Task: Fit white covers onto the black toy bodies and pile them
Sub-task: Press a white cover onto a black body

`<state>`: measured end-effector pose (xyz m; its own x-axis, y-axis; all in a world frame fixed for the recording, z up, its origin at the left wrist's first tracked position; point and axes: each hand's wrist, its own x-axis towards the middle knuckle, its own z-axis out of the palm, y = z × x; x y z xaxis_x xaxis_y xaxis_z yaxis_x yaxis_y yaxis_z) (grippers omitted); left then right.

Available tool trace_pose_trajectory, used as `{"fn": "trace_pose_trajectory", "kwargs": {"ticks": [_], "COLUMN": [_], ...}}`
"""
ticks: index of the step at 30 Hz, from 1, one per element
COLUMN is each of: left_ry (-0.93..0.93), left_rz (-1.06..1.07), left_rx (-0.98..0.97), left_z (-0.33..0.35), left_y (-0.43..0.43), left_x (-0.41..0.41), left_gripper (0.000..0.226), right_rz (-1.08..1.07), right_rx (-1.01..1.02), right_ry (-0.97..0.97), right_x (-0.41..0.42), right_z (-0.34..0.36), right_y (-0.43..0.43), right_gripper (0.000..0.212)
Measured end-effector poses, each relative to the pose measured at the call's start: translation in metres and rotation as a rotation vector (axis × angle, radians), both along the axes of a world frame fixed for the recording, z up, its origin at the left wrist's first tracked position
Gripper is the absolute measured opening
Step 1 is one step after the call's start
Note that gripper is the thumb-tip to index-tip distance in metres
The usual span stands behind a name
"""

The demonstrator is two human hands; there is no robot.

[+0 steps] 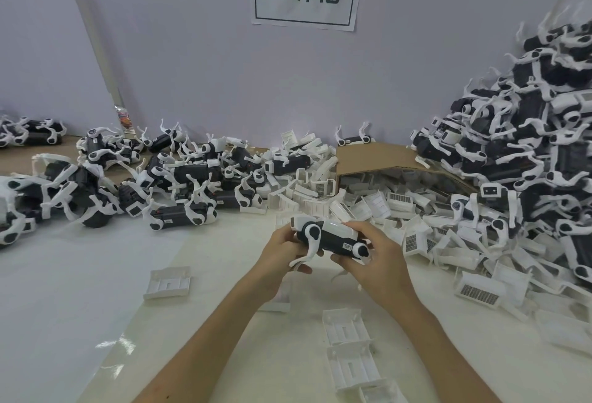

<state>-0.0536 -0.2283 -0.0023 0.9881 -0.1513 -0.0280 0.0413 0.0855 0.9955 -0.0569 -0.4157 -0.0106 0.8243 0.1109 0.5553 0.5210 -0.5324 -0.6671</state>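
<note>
Both hands are up over the middle of the pale table (80,274), holding one black plastic toy body with white legs (333,240) between them. The left hand (280,252) curls round its front end. The right hand (376,261) wraps the rear, fingers bent over a glossy white cover (341,229) that sits on the body's back, though I can't tell if it's clicked in all the way. A few loose white plastic covers (347,327) lie near the arms, a big heap of white covers (368,207) spills from a brown cardboard box (374,155), and there's a tall pile of toys (528,146) on the right and a lower scattered pile (179,171) on the left
</note>
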Motion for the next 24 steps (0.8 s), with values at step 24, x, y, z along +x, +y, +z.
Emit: {"fn": "trace_pose_trajectory", "kwargs": {"ticks": [24], "left_ry": [0.029], "left_rz": [-0.044], "left_rx": [0.046], "left_z": [0.0039], "left_y": [0.0025], "left_x": [-0.001], "left_gripper": [0.058], "right_rz": [0.037], "right_rx": [0.015], "right_ry": [-0.075], "right_x": [-0.0005], "right_z": [-0.0009], "right_y": [0.0008], "right_gripper": [0.069]}}
